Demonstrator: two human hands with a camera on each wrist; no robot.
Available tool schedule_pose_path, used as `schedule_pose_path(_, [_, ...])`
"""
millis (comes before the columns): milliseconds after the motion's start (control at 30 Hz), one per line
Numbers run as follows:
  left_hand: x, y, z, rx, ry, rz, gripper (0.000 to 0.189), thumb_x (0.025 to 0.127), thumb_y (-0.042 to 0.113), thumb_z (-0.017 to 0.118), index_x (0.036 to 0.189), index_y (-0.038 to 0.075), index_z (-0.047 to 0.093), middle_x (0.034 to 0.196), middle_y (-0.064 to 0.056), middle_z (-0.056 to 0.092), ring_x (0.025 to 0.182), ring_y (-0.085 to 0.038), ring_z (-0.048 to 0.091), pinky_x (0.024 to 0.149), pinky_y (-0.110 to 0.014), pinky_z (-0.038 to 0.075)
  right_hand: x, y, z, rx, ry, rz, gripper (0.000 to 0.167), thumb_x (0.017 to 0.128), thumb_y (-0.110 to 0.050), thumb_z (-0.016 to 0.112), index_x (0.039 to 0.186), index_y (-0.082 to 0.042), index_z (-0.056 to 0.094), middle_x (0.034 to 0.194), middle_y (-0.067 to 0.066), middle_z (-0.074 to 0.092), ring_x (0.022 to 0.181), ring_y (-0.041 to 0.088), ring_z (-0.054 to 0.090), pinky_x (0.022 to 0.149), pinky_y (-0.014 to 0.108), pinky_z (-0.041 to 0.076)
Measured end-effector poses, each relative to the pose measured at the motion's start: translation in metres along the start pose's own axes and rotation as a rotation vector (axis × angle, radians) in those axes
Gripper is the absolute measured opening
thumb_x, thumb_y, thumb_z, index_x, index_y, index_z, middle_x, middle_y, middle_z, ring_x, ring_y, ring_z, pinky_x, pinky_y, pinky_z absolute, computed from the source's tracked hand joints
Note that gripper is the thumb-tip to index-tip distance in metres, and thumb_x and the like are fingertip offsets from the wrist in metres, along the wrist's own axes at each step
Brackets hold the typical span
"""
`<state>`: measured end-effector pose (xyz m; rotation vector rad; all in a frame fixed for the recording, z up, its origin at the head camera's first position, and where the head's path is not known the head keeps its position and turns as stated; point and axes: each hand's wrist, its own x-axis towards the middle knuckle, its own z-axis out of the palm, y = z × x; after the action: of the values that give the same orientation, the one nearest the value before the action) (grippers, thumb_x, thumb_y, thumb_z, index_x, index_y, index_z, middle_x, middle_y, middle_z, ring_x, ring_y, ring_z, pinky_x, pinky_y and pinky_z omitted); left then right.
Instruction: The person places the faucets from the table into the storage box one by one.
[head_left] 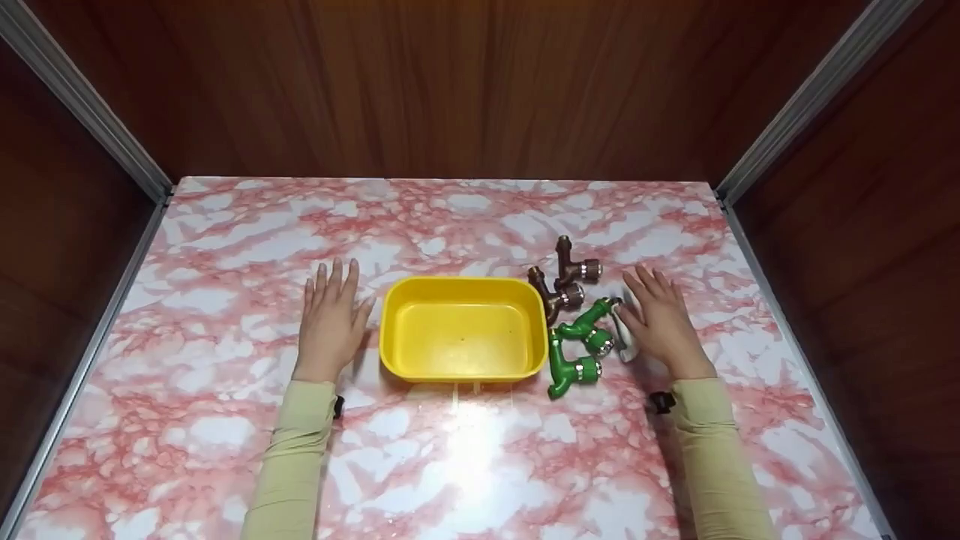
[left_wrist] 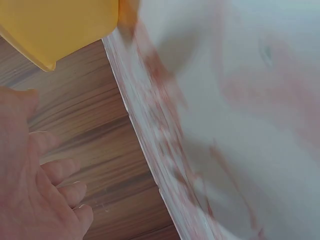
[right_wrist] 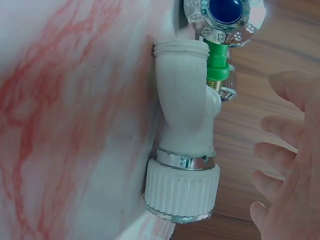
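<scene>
Yellow tub (head_left: 463,341): open side up on the marbled table (head_left: 570,487), between my hands; in my judgement, set centrally so either hand can reach it.
Left hand (head_left: 326,330): back uppermost, fingers extended, holding nothing; near the tub's left wall, apart from it.
Right hand (head_left: 664,326): back uppermost, fingers spread, gripping nothing. Whether either palm bears on the table, I cannot tell.
White tap (right_wrist: 185,105): lying nearest my right hand; the right wrist view shows a gap to my fingers.
Green pair: upper green tap (head_left: 586,324) and lower green tap (head_left: 562,369), between white tap and tub.
Brown pair: rear brown tap (head_left: 568,271) and front brown tap (head_left: 551,300), the latter just beside the tub's rim; contact unconfirmed.
Grouping: all five taps sit on one side, presumably to suit my right hand's reach.
Posture: both hands flank the tub, apparently at rest.
</scene>
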<state>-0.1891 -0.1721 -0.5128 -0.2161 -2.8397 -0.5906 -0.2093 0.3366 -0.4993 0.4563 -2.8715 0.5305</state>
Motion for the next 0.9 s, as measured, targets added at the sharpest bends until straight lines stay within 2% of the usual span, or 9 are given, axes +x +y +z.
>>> schedule_pose_path(200, [0.0012, 0.0021, -0.0009, -0.007, 0.0, 0.006, 0.064, 0.1, 0.036, 0.046, 0.152, 0.009, 0.024, 0.155, -0.019, 0.016, 0.142, -0.04, 0.008, 0.114, -0.05, -0.001, -0.001, 0.0013, -0.0008, 0.001, 0.002, -0.007, 0.06, 0.093, -0.028, 0.061, 0.144, -0.004, 0.041, 0.152, 0.02, 0.028, 0.139, 0.043, 0.018, 0.111, 0.058, 0.004])
schedule_pose_path(400, [0.0027, 0.0028, -0.0015, 0.013, 0.001, 0.012, 0.063, 0.101, 0.042, 0.04, 0.153, 0.01, 0.023, 0.156, -0.018, 0.016, 0.142, -0.039, 0.009, 0.114, -0.051, 0.002, -0.0016, 0.0016, -0.0021, 0.003, 0.002, -0.007, 0.059, 0.094, -0.03, 0.059, 0.144, -0.003, 0.042, 0.151, 0.021, 0.029, 0.14, 0.042, 0.017, 0.111, 0.058, 0.004])
schedule_pose_path(667, [0.0037, 0.0033, -0.0006, 0.02, 0.003, 0.023, 0.063, 0.101, 0.043, 0.039, 0.153, 0.01, 0.023, 0.156, -0.018, 0.016, 0.142, -0.039, 0.01, 0.114, -0.051, 0.003, -0.0032, 0.002, -0.0035, 0.003, 0.004, 0.003, 0.06, 0.094, -0.032, 0.059, 0.144, -0.003, 0.042, 0.151, 0.021, 0.03, 0.14, 0.041, 0.017, 0.109, 0.061, 0.008])
schedule_pose_path(900, [0.0023, 0.0038, -0.0013, 0.015, -0.009, 0.024, 0.063, 0.102, 0.044, 0.034, 0.153, 0.009, 0.022, 0.155, -0.021, 0.018, 0.142, -0.039, 0.01, 0.114, -0.051, 0.004, -0.0034, 0.0035, -0.0037, 0.01, -0.001, 0.006, 0.06, 0.095, -0.033, 0.058, 0.145, -0.004, 0.04, 0.152, 0.019, 0.027, 0.139, 0.043, 0.018, 0.111, 0.058, 0.006])
